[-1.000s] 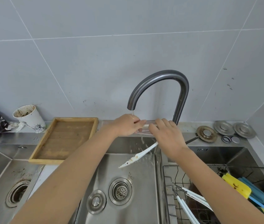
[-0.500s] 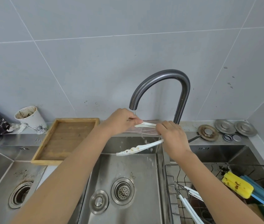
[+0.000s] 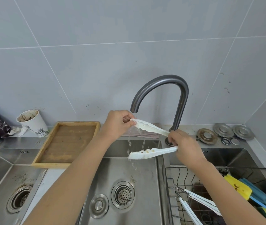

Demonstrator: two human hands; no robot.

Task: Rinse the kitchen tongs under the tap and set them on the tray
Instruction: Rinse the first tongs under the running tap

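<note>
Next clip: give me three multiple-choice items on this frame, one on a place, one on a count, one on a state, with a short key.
1. Where does the wooden tray sit?
A. On the counter left of the middle sink basin
B. Inside the wire rack
C. Under the tap spout

2. How many hands hold the white tongs?
A. None
B. One
C. Two

3. What state is the lower tong arm in?
A. Spotless
B. Marked with brown residue
C. Snapped in two

Key: 1 A, the tray lies by the paper cup, left of the basin. 2 C, the left hand pinches the upper tip and the right hand grips the hinge end. 3 B, brown smears show on it while water from the tap drips past.
</note>
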